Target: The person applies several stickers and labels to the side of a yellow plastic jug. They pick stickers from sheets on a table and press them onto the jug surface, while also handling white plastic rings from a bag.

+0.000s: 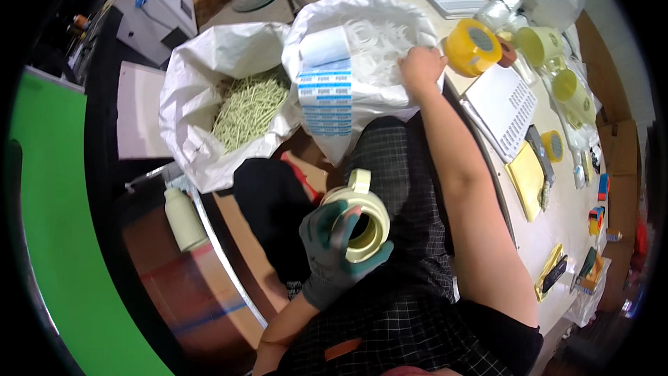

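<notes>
My left hand (341, 251), in a grey and green glove, is closed round a pale green plastic piece (376, 214) with a round opening and a handle, held above my lap. My bare right hand (422, 69) is stretched out to the right rim of a white sack (306, 24). Its fingers are curled down among the translucent rings (379, 42) there, and what they grip, if anything, is hidden. Over the near side of this sack hangs a roll of white and blue labels (325, 90).
Left of it, another white sack (184, 90) holds many thin pale green sticks (252, 108). A pale green bottle (184, 219) lies beyond my left knee. On the table at right are yellow tape rolls (473, 47), printed sheets (502, 108) and pale green cups (539, 45).
</notes>
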A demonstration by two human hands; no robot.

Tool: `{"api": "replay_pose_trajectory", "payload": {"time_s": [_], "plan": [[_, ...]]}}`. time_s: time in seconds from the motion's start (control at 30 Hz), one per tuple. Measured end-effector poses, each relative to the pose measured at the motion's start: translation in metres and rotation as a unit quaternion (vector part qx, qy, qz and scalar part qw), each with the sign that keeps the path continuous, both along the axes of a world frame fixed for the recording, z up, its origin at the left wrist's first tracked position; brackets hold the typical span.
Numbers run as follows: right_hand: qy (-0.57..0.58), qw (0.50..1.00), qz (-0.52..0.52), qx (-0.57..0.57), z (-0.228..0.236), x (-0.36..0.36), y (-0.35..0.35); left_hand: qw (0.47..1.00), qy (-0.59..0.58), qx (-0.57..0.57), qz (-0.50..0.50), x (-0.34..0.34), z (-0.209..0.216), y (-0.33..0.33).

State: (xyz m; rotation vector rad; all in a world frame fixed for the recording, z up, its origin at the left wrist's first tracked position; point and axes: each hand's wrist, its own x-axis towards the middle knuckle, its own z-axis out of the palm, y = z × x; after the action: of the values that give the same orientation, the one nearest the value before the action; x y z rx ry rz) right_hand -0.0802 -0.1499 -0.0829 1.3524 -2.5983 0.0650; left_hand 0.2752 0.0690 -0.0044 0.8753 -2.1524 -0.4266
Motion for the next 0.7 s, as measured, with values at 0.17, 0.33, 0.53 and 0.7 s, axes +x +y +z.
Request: {"api": "replay_pose_trajectory", "payload": {"time_s": [0.17,0.33,0.53,0.7], "plan": [[-0.043,0.994,0.058,-0.076,0.002,-0.028,0.026,0.998,-0.052,0.03,-0.006,-0.007,0.006,-0.025],[-0.334,0.895,0.117,-0.273,0.005,-0.013,0.031,0.997,-0.061,0.002,-0.047,-0.011,-0.003,-0.028],[-0.512,0.668,0.532,-0.096,0.11,0.096,0.173,0.996,-0.051,-0.067,-0.015,-0.007,-0.018,-0.025],[-0.193,0.685,0.623,-0.324,0.077,0.129,0.191,0.984,-0.161,-0.053,-0.061,0.01,-0.019,-0.05]]}}
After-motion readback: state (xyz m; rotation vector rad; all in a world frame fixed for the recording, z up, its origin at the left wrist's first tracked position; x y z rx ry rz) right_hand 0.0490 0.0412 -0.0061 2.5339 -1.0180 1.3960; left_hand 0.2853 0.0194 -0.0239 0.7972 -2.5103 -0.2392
